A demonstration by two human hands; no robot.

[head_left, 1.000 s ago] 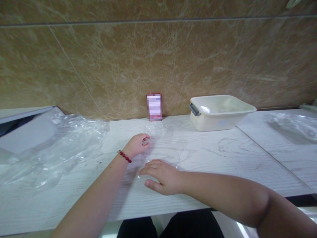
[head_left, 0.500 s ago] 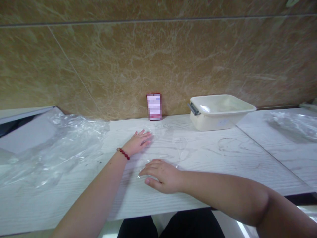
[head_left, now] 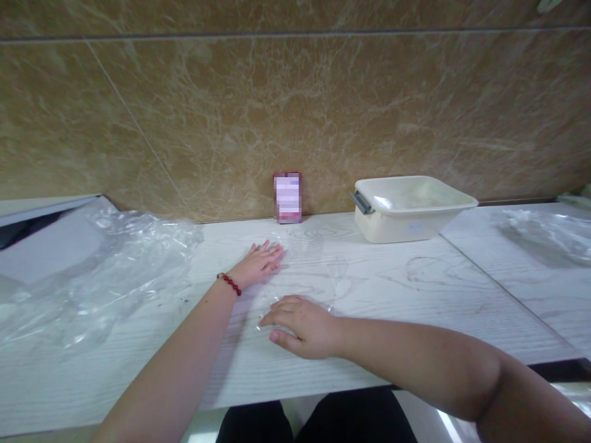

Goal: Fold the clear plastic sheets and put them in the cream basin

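Note:
On the white wood-grain tabletop (head_left: 392, 289) lies a thin clear plastic sheet or bag (head_left: 339, 271), hard to make out against the surface. My left hand (head_left: 259, 263), with a red bead bracelet (head_left: 229, 283) at the wrist, rests palm down near its far left edge with fingers spread. Nearer to me, my right hand (head_left: 302, 326) lies flat on its near part, fingers stretched out to the left and thumb apart. Neither hand grips anything. The palms hide what lies beneath them.
A phone (head_left: 287, 198) with a blurred screen leans on the brown marbled wall (head_left: 295, 111). To its right stands a cream plastic tub (head_left: 392, 226) with a grey side clip. Crumpled clear plastic (head_left: 138, 264) covers the left side, and more plastic (head_left: 554, 231) lies far right.

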